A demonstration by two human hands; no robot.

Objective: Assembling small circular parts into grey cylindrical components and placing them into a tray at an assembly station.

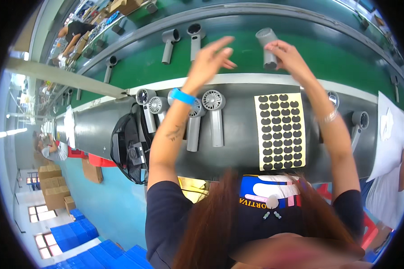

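Note:
Over the green conveyor belt [238, 56], my right hand [288, 56] grips a grey handheld fan [265, 36] by its handle, the head pointing away from me. My left hand [209, 62] is raised over the belt's near side, fingers stretched apart and holding nothing. Just beyond it a grey fan [195, 45] rests on the belt, with another grey fan [168, 49] to its left. Beneath my left forearm several grey fans lie on the dark bench, among them one fan [216, 121] with its round grille facing up. A pale sheet of black stickers [302, 101] lies below my right hand.
A black bag [125, 143] sits at the bench's left side. Right of my forearm lies another fan [358, 125], near a white sheet [388, 134]. Other people work at far left and at right. Cardboard boxes [56, 193] and blue bins [74, 233] stand on the floor.

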